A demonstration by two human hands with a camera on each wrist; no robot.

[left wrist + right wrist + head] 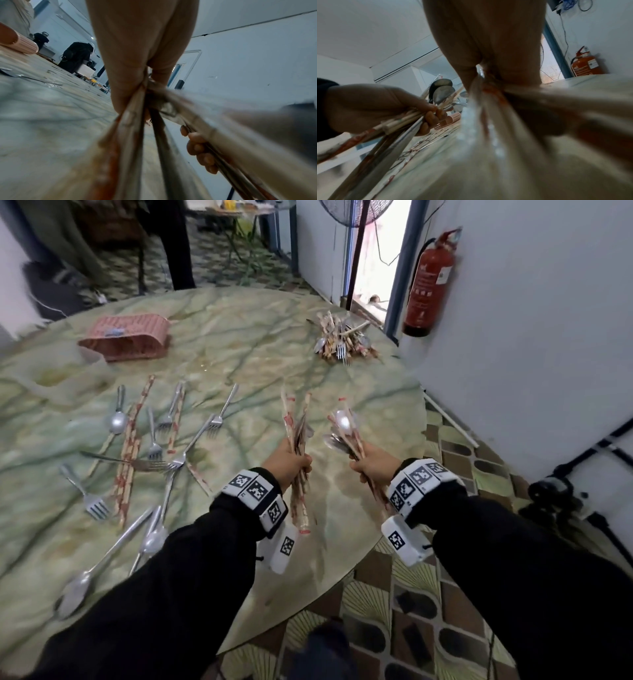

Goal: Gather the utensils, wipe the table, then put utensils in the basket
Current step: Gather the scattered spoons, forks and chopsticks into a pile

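Marbled green round bench (239, 337); pink woven basket (128, 338) on its side at far left, piled utensils (342, 340) far right, loose forks, spoons and chopsticks (144, 446) at left. Extinguisher (430, 284) label unreadable.

Left wrist: left hand (137, 56) clenched on paper-sleeved chopsticks and steel handles (137, 135).

Right wrist: right hand (488, 44) grasps a blurred spoon-and-chopstick bundle (488, 128).

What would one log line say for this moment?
stage: gathering | left hand: grips utensils | right hand: grips spoons | loose cutlery on table | basket: tipped
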